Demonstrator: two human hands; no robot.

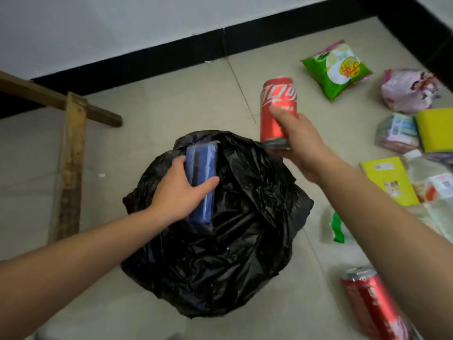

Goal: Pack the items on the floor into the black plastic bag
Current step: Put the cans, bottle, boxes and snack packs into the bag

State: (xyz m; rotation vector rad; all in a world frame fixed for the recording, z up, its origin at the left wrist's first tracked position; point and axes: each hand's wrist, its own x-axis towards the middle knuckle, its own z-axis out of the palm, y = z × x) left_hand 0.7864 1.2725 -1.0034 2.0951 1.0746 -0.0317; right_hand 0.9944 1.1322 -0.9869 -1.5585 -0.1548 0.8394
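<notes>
The black plastic bag (228, 253) lies crumpled and open on the tiled floor in the middle of the view. My left hand (179, 192) grips a blue rectangular pack (202, 163) that sits partly inside the bag's mouth. Just beyond the bag's right rim, my right hand (301, 146) holds a red soda can (277, 106) upright in the air. A second red can (372, 303) lies on the floor at the lower right, partly behind my right forearm.
At the right lie a green snack bag (335, 68), a pink packet (409, 90), a clear packet (396, 133), a yellow box (389, 180), another yellow box (436, 130), a clear bottle (431, 177) and a green-white wrapper (337, 228). Wooden beams (69, 155) lie left; a wall is behind.
</notes>
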